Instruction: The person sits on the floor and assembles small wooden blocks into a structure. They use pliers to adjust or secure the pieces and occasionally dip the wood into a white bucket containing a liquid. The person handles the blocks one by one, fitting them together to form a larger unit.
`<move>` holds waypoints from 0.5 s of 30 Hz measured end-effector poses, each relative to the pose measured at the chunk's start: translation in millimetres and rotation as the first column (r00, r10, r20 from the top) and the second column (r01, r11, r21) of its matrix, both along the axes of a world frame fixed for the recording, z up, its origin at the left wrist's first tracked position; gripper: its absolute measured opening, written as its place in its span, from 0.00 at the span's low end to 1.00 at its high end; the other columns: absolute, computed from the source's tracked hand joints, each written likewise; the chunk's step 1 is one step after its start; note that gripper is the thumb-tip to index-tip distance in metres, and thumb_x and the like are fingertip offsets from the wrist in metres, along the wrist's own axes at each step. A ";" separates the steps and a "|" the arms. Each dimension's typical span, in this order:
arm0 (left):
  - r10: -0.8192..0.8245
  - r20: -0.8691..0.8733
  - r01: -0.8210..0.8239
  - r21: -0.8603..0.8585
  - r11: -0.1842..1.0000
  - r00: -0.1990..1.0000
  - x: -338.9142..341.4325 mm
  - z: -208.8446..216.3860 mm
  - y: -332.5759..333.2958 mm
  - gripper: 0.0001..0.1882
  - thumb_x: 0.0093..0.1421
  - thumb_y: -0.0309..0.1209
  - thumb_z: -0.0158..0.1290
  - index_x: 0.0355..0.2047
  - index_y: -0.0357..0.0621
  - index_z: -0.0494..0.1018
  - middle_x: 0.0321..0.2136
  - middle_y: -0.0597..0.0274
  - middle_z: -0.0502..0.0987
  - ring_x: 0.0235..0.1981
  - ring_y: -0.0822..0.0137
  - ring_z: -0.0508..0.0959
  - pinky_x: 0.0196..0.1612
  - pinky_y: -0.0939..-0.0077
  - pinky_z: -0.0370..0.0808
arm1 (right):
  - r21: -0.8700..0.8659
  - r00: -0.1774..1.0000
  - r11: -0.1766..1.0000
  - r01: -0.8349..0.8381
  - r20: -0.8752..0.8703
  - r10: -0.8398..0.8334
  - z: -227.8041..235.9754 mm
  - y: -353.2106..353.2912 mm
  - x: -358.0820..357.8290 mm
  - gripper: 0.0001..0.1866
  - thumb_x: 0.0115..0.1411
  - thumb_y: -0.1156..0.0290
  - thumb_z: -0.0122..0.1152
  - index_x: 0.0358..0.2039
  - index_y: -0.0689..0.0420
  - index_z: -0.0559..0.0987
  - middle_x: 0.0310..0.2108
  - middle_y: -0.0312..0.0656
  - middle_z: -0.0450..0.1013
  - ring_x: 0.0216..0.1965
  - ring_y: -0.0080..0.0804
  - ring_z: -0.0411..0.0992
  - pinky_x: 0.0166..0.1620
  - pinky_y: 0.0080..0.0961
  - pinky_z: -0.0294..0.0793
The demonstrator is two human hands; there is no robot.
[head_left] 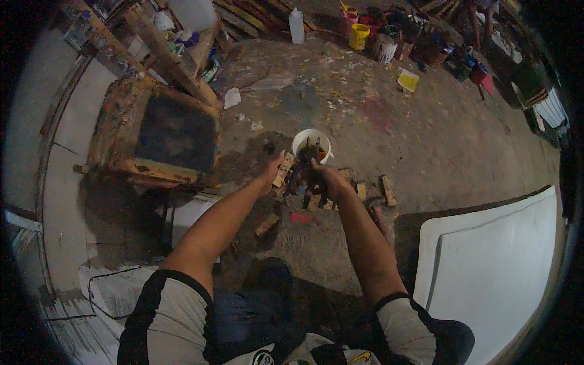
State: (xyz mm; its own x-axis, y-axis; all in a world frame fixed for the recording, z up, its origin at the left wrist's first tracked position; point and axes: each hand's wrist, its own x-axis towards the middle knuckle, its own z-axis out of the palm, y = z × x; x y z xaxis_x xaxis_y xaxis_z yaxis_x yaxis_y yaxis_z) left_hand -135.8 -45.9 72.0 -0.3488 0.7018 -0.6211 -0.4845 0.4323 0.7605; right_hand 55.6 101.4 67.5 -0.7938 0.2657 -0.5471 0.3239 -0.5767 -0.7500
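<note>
The left hand (272,173) is pinching a small wooden block (281,172), its long axis running from 12 to 6 o'clock. The right hand (321,176) is curling around dark brushes (310,155) pointing toward 12 o'clock into the white bucket (302,137).
</note>
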 end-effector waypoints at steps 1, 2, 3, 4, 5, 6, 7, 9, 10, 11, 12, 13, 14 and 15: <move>0.017 -0.009 -0.017 -0.003 1.000 1.000 -15.2 -12.0 -15.4 0.27 0.76 0.53 0.36 0.54 0.48 0.76 0.43 0.67 0.83 0.39 0.69 0.83 0.45 0.67 0.81 | -0.010 0.999 0.999 -0.050 0.019 0.050 25.7 -15.8 0.9 0.27 0.71 0.44 0.55 0.50 0.58 0.79 0.43 0.43 0.80 0.41 0.35 0.78 0.36 0.40 0.79; 0.024 -0.015 -0.024 -0.001 1.000 1.000 -27.0 -22.8 -25.3 0.25 0.77 0.50 0.37 0.54 0.48 0.76 0.43 0.68 0.83 0.38 0.69 0.83 0.45 0.67 0.82 | -0.015 0.995 0.996 -0.087 0.041 0.088 44.8 -28.3 4.9 0.27 0.71 0.44 0.55 0.51 0.58 0.79 0.44 0.43 0.80 0.42 0.35 0.78 0.36 0.40 0.80; -0.023 0.022 0.023 -0.003 1.000 1.000 -34.6 -25.7 -26.2 0.24 0.77 0.50 0.38 0.55 0.48 0.76 0.45 0.68 0.82 0.40 0.69 0.83 0.46 0.67 0.82 | -0.012 0.994 0.994 -0.107 -0.004 0.107 49.6 -35.5 13.5 0.28 0.71 0.44 0.54 0.52 0.59 0.78 0.44 0.43 0.80 0.43 0.36 0.78 0.37 0.41 0.81; -0.067 0.058 0.067 -0.005 0.998 0.996 -40.7 -29.0 -28.4 0.24 0.77 0.49 0.39 0.56 0.47 0.75 0.47 0.67 0.82 0.42 0.69 0.83 0.47 0.67 0.81 | -0.009 0.991 0.992 -0.129 -0.050 0.128 52.5 -44.4 21.0 0.28 0.71 0.44 0.54 0.53 0.59 0.78 0.45 0.43 0.80 0.44 0.37 0.78 0.38 0.41 0.81; -0.104 0.035 0.105 -0.029 0.994 0.994 -20.9 -22.1 -11.0 0.26 0.75 0.52 0.40 0.55 0.47 0.76 0.45 0.65 0.82 0.40 0.68 0.83 0.45 0.65 0.81 | 0.001 0.991 0.993 -0.119 -0.067 0.118 47.3 -40.7 38.4 0.29 0.72 0.44 0.54 0.54 0.60 0.78 0.46 0.43 0.79 0.44 0.37 0.77 0.38 0.42 0.82; -0.148 0.012 0.149 -0.049 0.988 0.989 8.8 4.5 6.9 0.28 0.74 0.55 0.40 0.53 0.47 0.77 0.42 0.62 0.83 0.38 0.66 0.83 0.43 0.63 0.80 | 0.010 0.992 0.994 -0.110 -0.064 0.110 39.3 -34.0 54.0 0.29 0.72 0.44 0.54 0.53 0.60 0.78 0.46 0.43 0.79 0.45 0.37 0.77 0.39 0.42 0.82; -0.173 -0.028 0.171 -0.076 0.982 0.984 25.1 25.4 13.3 0.31 0.73 0.59 0.40 0.52 0.47 0.78 0.40 0.60 0.83 0.36 0.65 0.83 0.42 0.61 0.79 | 0.018 0.990 0.993 -0.120 -0.078 0.121 33.9 -33.0 60.2 0.29 0.71 0.44 0.54 0.53 0.61 0.78 0.46 0.42 0.79 0.45 0.37 0.77 0.40 0.42 0.83; -0.195 -0.141 0.189 -0.055 0.980 0.971 13.0 10.6 -2.1 0.24 0.74 0.49 0.43 0.57 0.47 0.75 0.48 0.63 0.81 0.43 0.67 0.82 0.48 0.65 0.80 | 0.010 0.978 0.983 -0.185 -0.093 0.185 36.5 -44.0 50.2 0.29 0.72 0.45 0.54 0.52 0.61 0.78 0.45 0.42 0.79 0.45 0.37 0.77 0.41 0.42 0.83; -0.177 -0.145 0.173 -0.036 0.984 0.973 8.5 1.7 -10.8 0.23 0.74 0.47 0.43 0.57 0.47 0.75 0.47 0.64 0.81 0.42 0.68 0.82 0.46 0.66 0.80 | 0.004 0.976 0.978 -0.208 -0.070 0.208 39.0 -47.7 47.3 0.29 0.72 0.45 0.54 0.52 0.61 0.78 0.45 0.42 0.79 0.44 0.37 0.78 0.40 0.42 0.84; -0.172 -0.140 0.171 -0.013 0.985 0.975 12.8 0.0 -10.4 0.21 0.74 0.46 0.44 0.56 0.47 0.75 0.46 0.64 0.81 0.41 0.68 0.82 0.44 0.66 0.80 | -0.001 0.975 0.976 -0.218 -0.037 0.217 40.4 -47.3 48.7 0.29 0.72 0.45 0.53 0.52 0.61 0.78 0.44 0.43 0.79 0.43 0.37 0.78 0.40 0.43 0.84; -0.141 -0.081 0.144 0.022 0.989 0.987 30.8 25.4 -5.2 0.22 0.74 0.48 0.43 0.52 0.47 0.77 0.40 0.63 0.82 0.35 0.68 0.82 0.38 0.65 0.80 | -0.032 0.989 0.989 -0.144 -0.028 0.143 44.8 -45.9 51.1 0.29 0.72 0.45 0.53 0.52 0.61 0.78 0.43 0.43 0.80 0.41 0.37 0.79 0.41 0.42 0.84; -0.148 -0.021 0.148 0.013 0.989 0.989 36.2 29.8 0.2 0.23 0.74 0.49 0.42 0.50 0.47 0.78 0.37 0.63 0.83 0.32 0.68 0.82 0.35 0.64 0.80 | -0.063 0.997 0.996 -0.070 -0.017 0.069 49.1 -45.2 52.8 0.29 0.73 0.45 0.52 0.53 0.61 0.77 0.42 0.43 0.80 0.39 0.37 0.79 0.41 0.42 0.84; -0.140 0.026 0.140 0.000 0.990 0.990 38.4 42.1 -0.1 0.23 0.74 0.50 0.42 0.48 0.47 0.79 0.34 0.62 0.83 0.28 0.68 0.82 0.31 0.64 0.79 | -0.112 0.998 0.992 -0.054 -0.042 0.049 46.1 -44.8 53.1 0.29 0.73 0.45 0.51 0.53 0.61 0.77 0.42 0.44 0.80 0.38 0.37 0.79 0.42 0.41 0.84; -0.165 0.076 0.169 -0.051 0.984 0.983 30.7 40.2 1.2 0.23 0.74 0.50 0.42 0.47 0.47 0.79 0.33 0.62 0.83 0.27 0.68 0.82 0.29 0.65 0.79 | -0.162 0.998 0.986 -0.039 -0.064 0.029 41.6 -43.5 53.5 0.29 0.73 0.45 0.51 0.54 0.60 0.77 0.42 0.44 0.80 0.37 0.37 0.80 0.42 0.40 0.84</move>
State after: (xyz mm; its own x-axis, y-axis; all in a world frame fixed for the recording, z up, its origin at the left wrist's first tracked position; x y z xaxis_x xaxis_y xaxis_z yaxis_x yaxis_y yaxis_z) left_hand -105.1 -44.7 112.1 -0.1833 0.7093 -0.6806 -0.4534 0.5533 0.6987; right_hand 109.1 57.9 109.0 -0.8341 0.1492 -0.5310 0.3016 -0.6827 -0.6655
